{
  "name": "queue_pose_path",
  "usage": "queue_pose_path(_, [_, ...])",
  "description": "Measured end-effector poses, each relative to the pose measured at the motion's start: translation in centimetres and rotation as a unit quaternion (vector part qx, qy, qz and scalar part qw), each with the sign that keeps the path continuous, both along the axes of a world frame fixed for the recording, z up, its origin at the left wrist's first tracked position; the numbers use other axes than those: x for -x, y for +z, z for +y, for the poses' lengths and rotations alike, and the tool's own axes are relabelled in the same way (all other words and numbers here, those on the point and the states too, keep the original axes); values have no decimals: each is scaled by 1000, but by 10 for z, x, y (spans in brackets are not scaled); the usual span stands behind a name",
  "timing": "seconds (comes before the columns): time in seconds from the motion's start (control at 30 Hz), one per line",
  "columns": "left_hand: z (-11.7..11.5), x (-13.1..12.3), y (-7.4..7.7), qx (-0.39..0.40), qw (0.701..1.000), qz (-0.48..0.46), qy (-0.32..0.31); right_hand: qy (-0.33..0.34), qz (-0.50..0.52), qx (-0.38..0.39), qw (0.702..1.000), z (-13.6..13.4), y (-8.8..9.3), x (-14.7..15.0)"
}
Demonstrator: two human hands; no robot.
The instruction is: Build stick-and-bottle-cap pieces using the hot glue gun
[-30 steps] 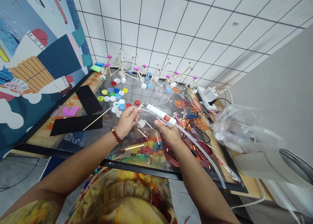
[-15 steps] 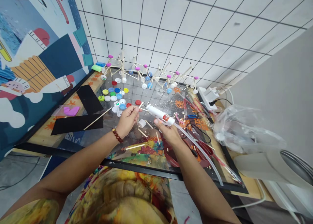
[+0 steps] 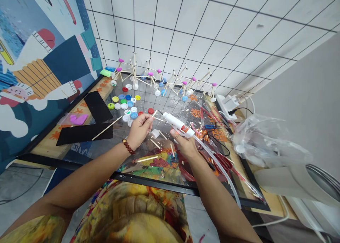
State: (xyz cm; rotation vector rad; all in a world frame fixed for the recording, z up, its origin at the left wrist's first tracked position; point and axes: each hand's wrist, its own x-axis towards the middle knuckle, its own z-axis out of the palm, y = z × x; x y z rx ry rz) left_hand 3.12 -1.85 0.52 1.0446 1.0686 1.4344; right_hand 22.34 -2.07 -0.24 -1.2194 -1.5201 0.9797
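Note:
Between the thumb and fingers of my left hand (image 3: 141, 128) is a short wooden stick (image 3: 154, 114), its tip pointing up and to the right. My right hand (image 3: 186, 144) is wrapped round a white hot glue gun (image 3: 175, 122) with a long clear glue stick (image 3: 212, 157) trailing out of its back. The gun's dark nozzle (image 3: 160, 112) is close to the stick's upper end; whether they touch I cannot tell. Below the hands lie a white cap (image 3: 154, 133) and several cut stick pieces (image 3: 147, 159).
Colourful bottle caps (image 3: 124, 106) cluster left of centre. Stick figures (image 3: 167, 84) with pink clay bits stand along the back. Black strips (image 3: 85, 133) and pink clay (image 3: 79, 119) lie left. Red-handled scissors (image 3: 223, 161), a cable (image 3: 220, 144), a power strip (image 3: 225, 105) and a plastic bag (image 3: 265, 140) are on the right.
The glue gun has shifted slightly right, away from the stick, and its nozzle now shows apart from my left fingers. My left hand keeps the stick, nearly still.

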Motion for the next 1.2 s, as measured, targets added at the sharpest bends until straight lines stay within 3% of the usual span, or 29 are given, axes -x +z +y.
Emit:
queue_pose_path(0.77, [-1,2,2,-28,999,36,20,3,-25,-6,1000,0,1,-2])
queue_pose_path(0.93, [-2,3,3,-30,999,7,20,25,-49,-8,998,2,-1,0])
queue_pose_path(1.07, [-3,5,8,-15,999,-27,20,-17,-37,5,999,8,0,0])
queue_pose_path(1.2, [-2,8,13,-4,996,-58,62,-85,-18,0,996,23,18,-18])
